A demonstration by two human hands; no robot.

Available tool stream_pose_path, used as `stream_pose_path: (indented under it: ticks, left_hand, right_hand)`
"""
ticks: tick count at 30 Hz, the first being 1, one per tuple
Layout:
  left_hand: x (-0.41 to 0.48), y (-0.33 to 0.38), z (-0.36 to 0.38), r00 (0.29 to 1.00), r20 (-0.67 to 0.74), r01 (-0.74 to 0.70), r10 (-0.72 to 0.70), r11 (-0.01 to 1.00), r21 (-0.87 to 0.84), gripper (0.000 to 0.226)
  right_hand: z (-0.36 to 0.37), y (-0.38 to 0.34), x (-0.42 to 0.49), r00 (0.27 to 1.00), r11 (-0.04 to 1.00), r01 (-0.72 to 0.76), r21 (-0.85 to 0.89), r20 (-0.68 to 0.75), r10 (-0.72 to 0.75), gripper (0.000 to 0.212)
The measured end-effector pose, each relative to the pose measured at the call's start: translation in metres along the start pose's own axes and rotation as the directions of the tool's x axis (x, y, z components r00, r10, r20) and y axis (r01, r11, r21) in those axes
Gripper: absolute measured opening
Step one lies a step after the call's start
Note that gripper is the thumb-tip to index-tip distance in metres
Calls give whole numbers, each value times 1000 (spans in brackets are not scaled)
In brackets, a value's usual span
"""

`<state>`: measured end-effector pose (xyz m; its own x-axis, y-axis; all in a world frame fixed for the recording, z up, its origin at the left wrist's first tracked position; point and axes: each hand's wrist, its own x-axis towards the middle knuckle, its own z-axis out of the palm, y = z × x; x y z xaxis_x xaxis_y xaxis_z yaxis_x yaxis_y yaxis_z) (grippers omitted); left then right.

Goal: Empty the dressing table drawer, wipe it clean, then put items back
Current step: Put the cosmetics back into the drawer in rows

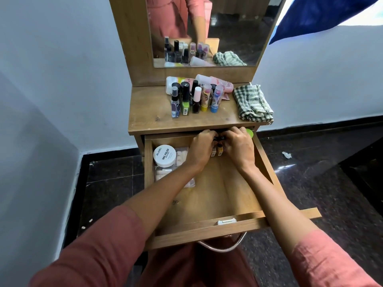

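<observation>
Open drawer (207, 230): left hand (202, 147) and right hand (238, 147), fingers curled, grip small yellow nail polish bottles (217, 151) near drawer's back edge. White Zudio nail polish tub (164, 156) in back-left corner.

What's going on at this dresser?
A person has the drawer pulled open. The left hand and right hand together grip a few small bottles near its back. A white nail polish tub and a clear packet lie at the drawer's left. Other cosmetics stand on the tabletop beside a folded checked cloth.
</observation>
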<state>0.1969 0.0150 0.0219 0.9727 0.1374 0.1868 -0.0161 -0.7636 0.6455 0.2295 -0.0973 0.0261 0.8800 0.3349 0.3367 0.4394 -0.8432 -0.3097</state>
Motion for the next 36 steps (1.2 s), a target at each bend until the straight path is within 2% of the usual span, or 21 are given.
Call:
stream_pose_path:
  ticks: [6, 11, 14, 18, 22, 28, 32, 36]
  left_hand:
    - [-1, 1, 4, 999, -29, -21, 21, 1000, 22, 27]
    - [-5, 3, 1, 999, -35, -28, 29, 999, 15, 28]
    - [-8, 4, -4, 998, -49, -25, 26, 1000, 7, 28]
    - [-12, 7, -20, 994, -97, -61, 57, 997, -38, 25]
    - [-16, 11, -48, 970, -217, -121, 107, 991, -53, 24]
    - [-9, 8, -98, 898, -418, -181, 136, 981, -68, 22]
    - [5, 0, -120, 868, -491, -83, 74, 997, 3, 35]
    - [20, -7, -127, 915, -402, -31, 37, 999, 22, 38]
  right_hand:
    - [2, -2, -2, 999, 994, 27, -102, -22, -30, 23]
    - [-2, -3, -4, 998, 990, 57, -129, 34, -53, 28]
    - [-7, -7, -5, 998, 994, 63, -91, 21, -61, 28]
    - [-16, -19, -5, 995, 997, 73, 27, -66, -71, 16]
    - [-29, -42, 6, 994, 976, 48, 210, -108, -26, 15]
    - [-50, -82, 34, 980, 909, 168, 381, -163, -113, 16]
    - [-57, -103, 58, 978, 902, 204, 381, -128, -167, 31]
    - [-55, -107, 80, 981, 947, 190, 260, -24, -190, 41]
